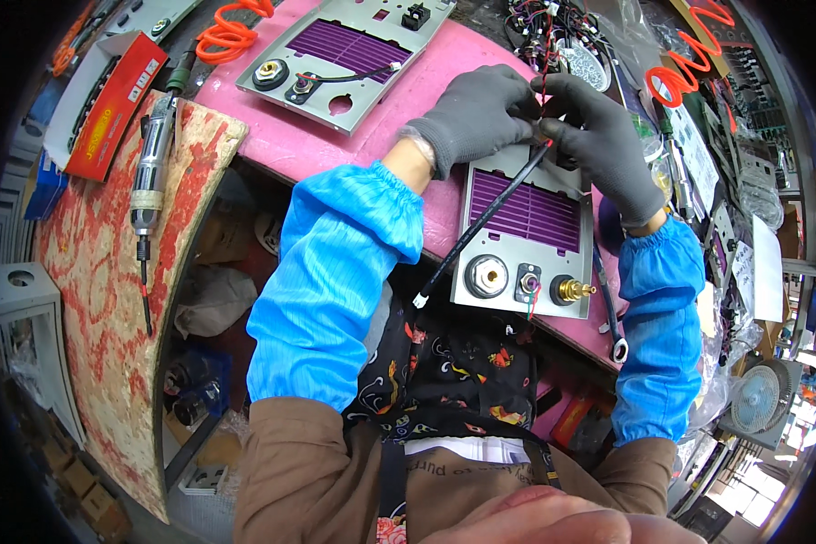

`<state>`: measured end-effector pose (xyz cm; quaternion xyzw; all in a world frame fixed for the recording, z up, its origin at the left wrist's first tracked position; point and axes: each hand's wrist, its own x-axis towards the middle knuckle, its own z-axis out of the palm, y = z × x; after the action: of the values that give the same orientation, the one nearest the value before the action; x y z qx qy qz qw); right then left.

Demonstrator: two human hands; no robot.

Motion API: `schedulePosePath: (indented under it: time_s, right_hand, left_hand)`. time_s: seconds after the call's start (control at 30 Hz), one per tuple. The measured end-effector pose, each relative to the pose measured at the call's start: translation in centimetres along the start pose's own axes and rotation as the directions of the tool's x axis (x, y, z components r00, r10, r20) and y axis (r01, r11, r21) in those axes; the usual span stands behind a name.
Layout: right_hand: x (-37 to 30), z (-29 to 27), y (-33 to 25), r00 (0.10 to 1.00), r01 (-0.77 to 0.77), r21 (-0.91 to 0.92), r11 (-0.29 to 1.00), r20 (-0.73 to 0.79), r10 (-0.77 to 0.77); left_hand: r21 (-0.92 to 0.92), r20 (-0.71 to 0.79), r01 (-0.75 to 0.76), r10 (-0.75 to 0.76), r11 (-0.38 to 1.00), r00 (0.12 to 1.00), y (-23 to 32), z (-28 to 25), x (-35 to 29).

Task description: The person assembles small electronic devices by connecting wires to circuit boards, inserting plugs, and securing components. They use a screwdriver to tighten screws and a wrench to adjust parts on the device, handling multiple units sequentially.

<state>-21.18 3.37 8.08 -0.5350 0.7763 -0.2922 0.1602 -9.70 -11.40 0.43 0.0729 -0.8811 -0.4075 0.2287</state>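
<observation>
A black-sleeved wire harness point(485, 221) slants down to the left from my fingers, with a white connector point(420, 301) at its lower end and red wires near its top. My right hand point(603, 140), in a grey glove, pinches it at the upper end. My left hand point(480, 113), gloved alike, has its fingertips closed at the same spot; they partly hide what they grip. Below the hands lies a grey metal panel point(539, 256) with a purple louvred grille point(526, 208). Along its near edge sit a round black socket point(487, 276), a small connector point(529, 283) and a brass fitting point(571, 290).
A similar panel point(322, 104) lies farther left on the pink mat point(408, 100). An electric screwdriver point(150, 181) and a red box point(109, 118) rest on the worn board at left. Tangled wires point(544, 27) and orange coiled hoses point(231, 32) lie beyond. A dark ring-ended piece point(619, 349) lies right.
</observation>
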Motion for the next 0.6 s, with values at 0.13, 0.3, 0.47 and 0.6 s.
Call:
schedulePosePath:
  time_s: [0.13, 0.3, 0.47, 0.6]
  right_hand:
    - [0.0, 0.5, -0.6, 0.999, 0.038, -0.149, 0.988, -0.001, -0.038]
    - [0.3, 0.0, 0.2, 0.995, 0.097, -0.165, 0.981, 0.031, -0.094]
    - [0.5, -1.2, 0.5, 0.990, 0.091, -0.017, 0.996, -0.107, -0.092]
    - [0.3, -1.6, -0.4, 0.991, -0.070, -0.236, 0.969, -0.130, 0.040]
  left_hand:
    - [0.007, -0.012, -0.015, 0.015, 1.000, 1.000, 0.6, -0.5, -0.4]
    - [0.068, 0.001, -0.082, 0.082, 0.994, 0.997, 0.1, -0.4, -0.3]
    - [-0.127, 0.081, 0.080, -0.070, 0.989, 0.994, 1.1, -0.5, -0.2]
    - [-0.196, 0.035, 0.042, -0.036, 0.980, 0.999, 0.2, -0.1, -0.2]
